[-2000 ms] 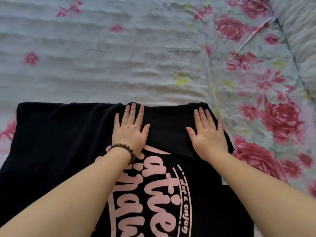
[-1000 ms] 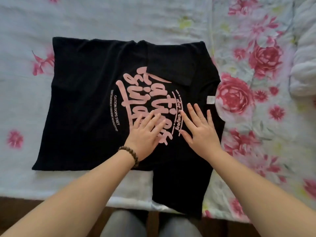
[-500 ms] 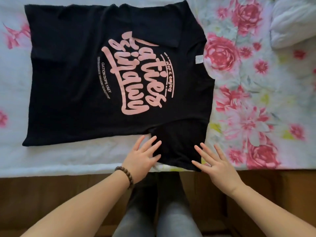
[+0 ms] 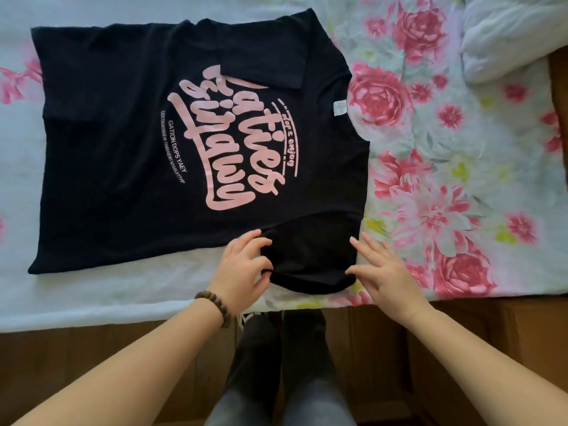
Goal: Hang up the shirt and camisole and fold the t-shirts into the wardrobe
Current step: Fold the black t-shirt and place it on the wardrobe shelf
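Fingers of our left hand (image 4: 242, 269) pinch near sleeve (image 4: 307, 259) at 6 o'clock; right hand (image 4: 384, 272) spread flat. Risk: uneven pull skews t-shirt (image 4: 138, 149) fold.

I am in a bedroom at home. I stand at the edge of a bed covered with a pale cotton sheet printed with pink roses (image 4: 381, 96), and a rumpled white quilt (image 4: 504, 35) is bunched at its far right corner. A dark brown wooden bed frame (image 4: 92, 342) runs below the sheet's edge, against my legs in grey trousers (image 4: 261, 364).
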Tool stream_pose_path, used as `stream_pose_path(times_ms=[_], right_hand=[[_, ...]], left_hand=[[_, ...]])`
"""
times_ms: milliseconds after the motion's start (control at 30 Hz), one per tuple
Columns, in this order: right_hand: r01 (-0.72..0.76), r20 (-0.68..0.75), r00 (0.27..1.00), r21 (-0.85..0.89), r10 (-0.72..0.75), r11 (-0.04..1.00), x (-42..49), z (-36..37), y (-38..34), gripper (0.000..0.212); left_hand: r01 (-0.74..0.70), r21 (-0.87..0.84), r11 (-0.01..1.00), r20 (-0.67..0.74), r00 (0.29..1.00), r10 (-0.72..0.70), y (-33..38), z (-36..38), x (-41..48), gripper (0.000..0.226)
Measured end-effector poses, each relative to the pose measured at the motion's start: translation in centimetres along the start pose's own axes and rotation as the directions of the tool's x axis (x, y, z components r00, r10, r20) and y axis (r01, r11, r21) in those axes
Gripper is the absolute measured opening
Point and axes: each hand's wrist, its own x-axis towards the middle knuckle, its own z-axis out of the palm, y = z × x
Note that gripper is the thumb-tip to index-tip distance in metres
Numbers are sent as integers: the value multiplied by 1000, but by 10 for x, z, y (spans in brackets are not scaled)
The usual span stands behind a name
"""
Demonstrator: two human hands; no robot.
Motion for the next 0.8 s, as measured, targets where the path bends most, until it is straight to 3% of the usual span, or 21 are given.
stream_pose_path(times_ms=[133, 333, 467, 600, 700, 800], right_hand=[[-105, -36, 993, 216, 115, 971, 49, -45, 1, 18], [-145, 49, 989, 177, 139, 973, 154, -103, 12, 16], [-146, 93, 986, 118, 135, 982, 220, -114, 24, 17], [-137, 113, 984, 17, 134, 990, 257, -106, 34, 21], [-159, 111, 981, -8, 159, 987, 262, -96, 39, 28], [-163, 53, 985, -16, 163, 987, 261, -88, 41, 26]], left_hand=[[167, -172, 971, 43, 986, -162, -8, -42, 37, 6], [267, -227, 937, 197, 954, -224, -30, -90, 118, 20], [274, -114, 955, 207, 947, -247, -49, -102, 169, 17], [268, 63, 961, 91, 958, -273, -62, -87, 192, 13], [292, 59, 955, 18, 956, -293, -65, -74, 189, 6], [318, 38, 947, 36, 947, -320, -65, -67, 180, 18]])
